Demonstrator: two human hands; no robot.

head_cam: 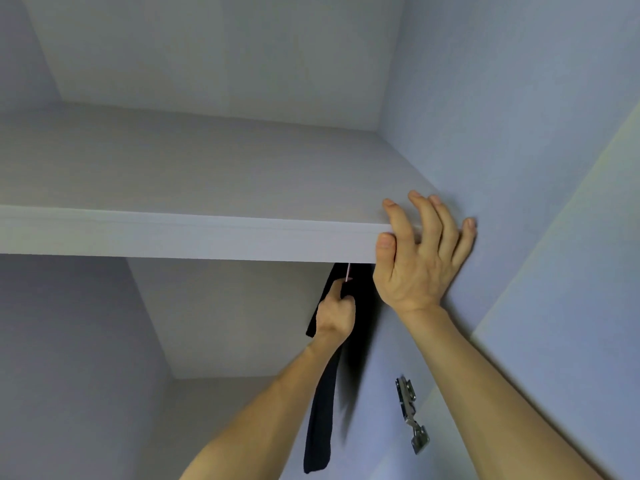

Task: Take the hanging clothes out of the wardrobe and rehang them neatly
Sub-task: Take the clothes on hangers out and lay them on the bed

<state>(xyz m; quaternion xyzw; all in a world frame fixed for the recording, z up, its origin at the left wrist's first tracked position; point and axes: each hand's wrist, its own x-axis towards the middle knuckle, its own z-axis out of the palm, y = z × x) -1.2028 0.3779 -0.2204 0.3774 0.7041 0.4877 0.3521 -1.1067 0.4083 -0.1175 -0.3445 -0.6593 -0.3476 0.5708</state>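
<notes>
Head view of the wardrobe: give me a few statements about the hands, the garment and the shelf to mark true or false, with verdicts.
1. The left hand grips the top of the dark garment. True.
2. The right hand holds a hanger. False: it rests on the front edge of the shelf and holds nothing.
3. The dark garment hangs below the shelf, close to the right side wall. True.
4. Folded clothes lie on top of the shelf. False: no clothes show there.
5. The metal hinge sits on the left wall. False: it is on the right side wall.
</notes>
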